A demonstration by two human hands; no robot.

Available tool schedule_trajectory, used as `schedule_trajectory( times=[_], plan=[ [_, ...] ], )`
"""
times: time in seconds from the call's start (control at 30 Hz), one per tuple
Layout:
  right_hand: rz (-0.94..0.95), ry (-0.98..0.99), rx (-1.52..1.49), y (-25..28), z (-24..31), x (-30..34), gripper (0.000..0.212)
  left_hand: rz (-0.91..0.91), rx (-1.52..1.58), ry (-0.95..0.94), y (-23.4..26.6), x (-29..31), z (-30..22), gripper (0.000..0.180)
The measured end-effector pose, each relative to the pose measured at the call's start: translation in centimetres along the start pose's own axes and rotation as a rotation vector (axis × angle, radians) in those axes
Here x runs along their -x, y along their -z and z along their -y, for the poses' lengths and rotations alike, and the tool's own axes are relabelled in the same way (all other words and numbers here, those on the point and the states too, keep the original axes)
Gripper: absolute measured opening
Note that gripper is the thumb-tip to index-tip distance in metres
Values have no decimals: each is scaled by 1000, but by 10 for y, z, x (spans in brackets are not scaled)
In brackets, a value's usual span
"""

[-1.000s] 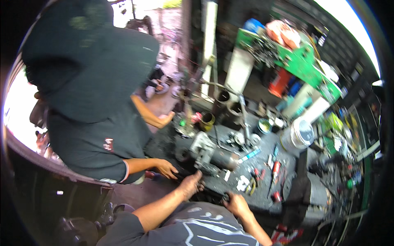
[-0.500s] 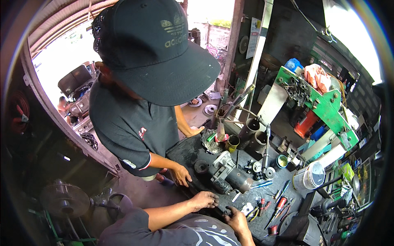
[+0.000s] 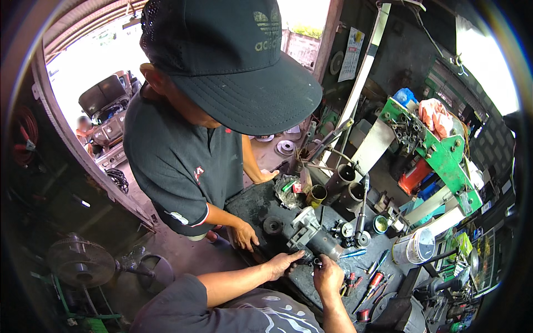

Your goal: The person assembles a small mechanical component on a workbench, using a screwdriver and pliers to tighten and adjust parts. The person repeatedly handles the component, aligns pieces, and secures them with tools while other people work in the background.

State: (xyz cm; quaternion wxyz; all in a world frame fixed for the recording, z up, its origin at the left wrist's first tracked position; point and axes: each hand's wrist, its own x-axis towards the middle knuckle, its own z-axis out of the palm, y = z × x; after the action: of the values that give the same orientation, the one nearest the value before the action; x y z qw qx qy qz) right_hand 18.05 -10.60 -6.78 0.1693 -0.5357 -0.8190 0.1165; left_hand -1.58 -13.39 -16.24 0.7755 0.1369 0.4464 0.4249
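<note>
On the dark workbench [image 3: 252,206] lies what looks like a starter motor [image 3: 323,243], with a grey metal housing and a dark cylindrical body. My left hand [image 3: 282,266] reaches in from the left, its thumb against the dark lower side of the motor and its other fingers curled and partly hidden. Just beside it, my right hand [image 3: 328,276] is closed, thumb and fingers pinched round a small dark piece at the motor's near side. What that piece is stays too small to tell. The two hands are close together.
A co-worker in a cap [image 3: 233,72] stands across, one hand [image 3: 244,236] on the bench edge. Rightward lie screwdrivers [image 3: 376,280], pliers [image 3: 348,283], and a white bucket [image 3: 413,246]. Metal cylinders [image 3: 351,195] and a yellow can [image 3: 316,195] stand behind. A fan [image 3: 83,263] is at left.
Both my hands have moved from the bench's near edge to the motor. My right hand has risen and closed round a small piece. The view has shifted slightly.
</note>
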Motion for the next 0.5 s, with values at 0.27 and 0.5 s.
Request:
schedule_trajectory(
  times=[0.27, 0.5],
  plan=[
    [7, -136, -2, 3, 0, 12, 26, 18, -52, -7, 4, -2, -3, 49],
    [408, -213, -33, 10, -10, 60, 94, -28, -84, 23, 12, -11, -2, 50]
  ],
)
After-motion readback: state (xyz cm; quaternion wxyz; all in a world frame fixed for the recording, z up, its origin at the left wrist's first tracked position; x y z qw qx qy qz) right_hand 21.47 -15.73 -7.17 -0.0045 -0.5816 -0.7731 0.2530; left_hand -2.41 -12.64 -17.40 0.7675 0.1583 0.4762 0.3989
